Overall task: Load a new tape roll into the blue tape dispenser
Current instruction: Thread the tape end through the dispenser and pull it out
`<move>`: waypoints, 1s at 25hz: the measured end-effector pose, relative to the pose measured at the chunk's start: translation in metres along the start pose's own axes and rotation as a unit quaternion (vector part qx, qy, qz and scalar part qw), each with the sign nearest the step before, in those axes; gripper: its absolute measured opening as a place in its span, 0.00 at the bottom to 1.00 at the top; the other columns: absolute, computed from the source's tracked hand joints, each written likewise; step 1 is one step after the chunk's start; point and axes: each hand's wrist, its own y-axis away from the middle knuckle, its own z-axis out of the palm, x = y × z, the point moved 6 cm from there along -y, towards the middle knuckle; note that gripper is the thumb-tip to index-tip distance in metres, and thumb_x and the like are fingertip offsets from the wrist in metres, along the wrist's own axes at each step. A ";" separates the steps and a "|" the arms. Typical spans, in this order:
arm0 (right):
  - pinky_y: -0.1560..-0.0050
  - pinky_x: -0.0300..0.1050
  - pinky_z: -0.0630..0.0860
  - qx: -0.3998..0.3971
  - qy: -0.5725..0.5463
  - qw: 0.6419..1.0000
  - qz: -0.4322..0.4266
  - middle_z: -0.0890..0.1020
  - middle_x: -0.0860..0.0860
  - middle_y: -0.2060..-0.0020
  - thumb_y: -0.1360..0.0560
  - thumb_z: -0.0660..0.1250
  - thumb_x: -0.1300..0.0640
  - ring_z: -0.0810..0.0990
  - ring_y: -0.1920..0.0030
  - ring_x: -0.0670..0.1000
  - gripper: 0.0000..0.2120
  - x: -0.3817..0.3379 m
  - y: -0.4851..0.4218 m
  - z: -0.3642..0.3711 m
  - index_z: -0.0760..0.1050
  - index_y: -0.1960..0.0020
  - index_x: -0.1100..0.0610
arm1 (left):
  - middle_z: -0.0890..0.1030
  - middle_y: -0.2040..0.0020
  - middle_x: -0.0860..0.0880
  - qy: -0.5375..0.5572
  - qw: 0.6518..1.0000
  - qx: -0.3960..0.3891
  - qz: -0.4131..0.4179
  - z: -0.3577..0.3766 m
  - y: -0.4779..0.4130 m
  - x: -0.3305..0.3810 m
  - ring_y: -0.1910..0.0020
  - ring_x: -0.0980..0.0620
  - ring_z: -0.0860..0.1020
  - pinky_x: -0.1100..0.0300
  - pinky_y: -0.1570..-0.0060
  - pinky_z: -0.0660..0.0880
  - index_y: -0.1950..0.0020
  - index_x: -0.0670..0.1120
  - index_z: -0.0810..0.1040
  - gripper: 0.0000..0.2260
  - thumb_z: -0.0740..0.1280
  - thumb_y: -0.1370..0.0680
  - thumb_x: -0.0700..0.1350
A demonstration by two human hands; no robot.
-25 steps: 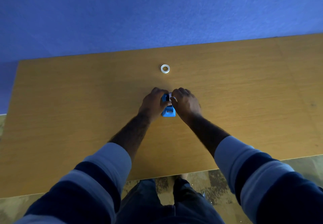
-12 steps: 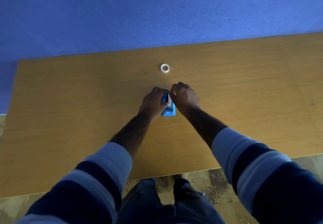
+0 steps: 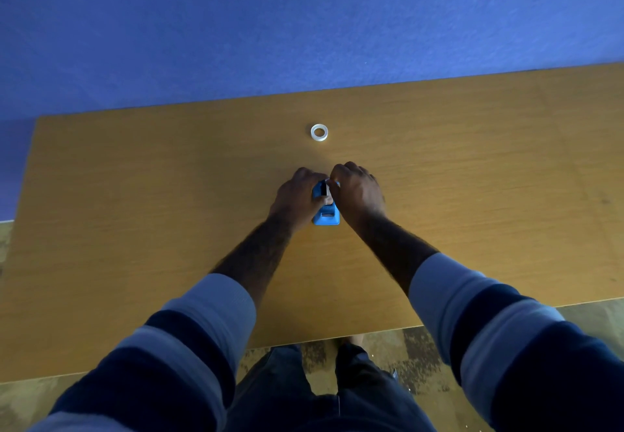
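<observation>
The blue tape dispenser (image 3: 327, 216) stands on the wooden table (image 3: 169, 229), its cutter end toward me. My left hand (image 3: 297, 197) grips its left side. My right hand (image 3: 358, 192) is curled over the top right of the dispenser, fingertips pinched at a small white piece in the slot; what that piece is I cannot tell. A small white ring, a tape roll or core (image 3: 319, 132), lies flat on the table beyond the hands, apart from them.
A blue wall (image 3: 304, 26) rises behind the table's far edge. The table's near edge runs just in front of my legs (image 3: 320, 391), with patterned floor below.
My right hand has shifted slightly up and leftward over the dispenser's top. The left hand, the dispenser and the white ring have stayed in place.
</observation>
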 end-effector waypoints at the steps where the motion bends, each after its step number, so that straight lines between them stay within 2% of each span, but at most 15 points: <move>1: 0.60 0.48 0.73 -0.009 -0.001 1.000 0.008 0.80 0.55 0.59 0.22 0.68 0.59 0.78 0.60 0.55 0.04 0.001 -0.004 0.000 0.77 0.53 0.60 | 0.76 0.41 0.53 0.004 1.000 0.001 -0.001 0.000 0.000 0.000 0.44 0.54 0.77 0.60 0.46 0.69 0.37 0.54 0.79 0.18 0.74 0.27 0.48; 7: 0.63 0.46 0.68 -0.051 -0.009 0.998 0.034 0.78 0.54 0.59 0.21 0.65 0.58 0.74 0.61 0.54 0.06 0.002 -0.017 0.002 0.76 0.53 0.61 | 0.75 0.38 0.53 0.058 0.998 0.003 -0.001 0.003 0.008 -0.002 0.43 0.54 0.77 0.57 0.43 0.74 0.34 0.54 0.75 0.24 0.76 0.28 0.49; 11: 0.64 0.44 0.65 -0.037 -0.014 0.999 0.026 0.77 0.53 0.60 0.21 0.66 0.59 0.73 0.62 0.53 0.05 0.004 -0.013 0.002 0.76 0.53 0.61 | 0.75 0.40 0.53 0.040 0.999 0.017 -0.001 0.002 0.006 -0.003 0.45 0.55 0.78 0.58 0.45 0.75 0.38 0.53 0.76 0.20 0.76 0.28 0.47; 13: 0.63 0.44 0.66 -0.021 -0.010 1.000 0.009 0.79 0.54 0.59 0.21 0.67 0.59 0.74 0.62 0.52 0.05 0.003 -0.007 0.000 0.77 0.53 0.61 | 0.75 0.40 0.54 0.030 0.999 0.011 0.003 0.002 0.005 -0.003 0.45 0.56 0.78 0.60 0.45 0.74 0.38 0.53 0.77 0.19 0.76 0.28 0.47; 18: 0.56 0.48 0.77 0.005 -0.017 1.000 -0.010 0.82 0.55 0.54 0.21 0.67 0.60 0.80 0.55 0.54 0.05 -0.001 0.014 0.000 0.78 0.47 0.60 | 0.76 0.39 0.52 0.022 1.000 0.005 0.012 0.004 0.005 -0.004 0.42 0.55 0.77 0.62 0.44 0.71 0.32 0.52 0.77 0.22 0.74 0.26 0.44; 22: 0.58 0.46 0.72 0.003 -0.021 1.000 0.005 0.82 0.55 0.55 0.21 0.67 0.60 0.80 0.56 0.54 0.04 -0.002 0.009 -0.001 0.79 0.49 0.60 | 0.75 0.39 0.52 0.022 1.000 0.009 0.017 0.003 0.004 -0.003 0.42 0.56 0.76 0.61 0.44 0.71 0.32 0.51 0.76 0.22 0.74 0.25 0.43; 25: 0.62 0.45 0.68 -0.022 -0.030 0.999 0.024 0.80 0.55 0.57 0.21 0.66 0.59 0.78 0.59 0.55 0.05 0.003 -0.001 0.000 0.78 0.51 0.60 | 0.75 0.40 0.52 0.070 0.997 0.014 0.009 0.002 0.006 -0.003 0.43 0.55 0.77 0.60 0.44 0.74 0.34 0.51 0.76 0.24 0.76 0.28 0.44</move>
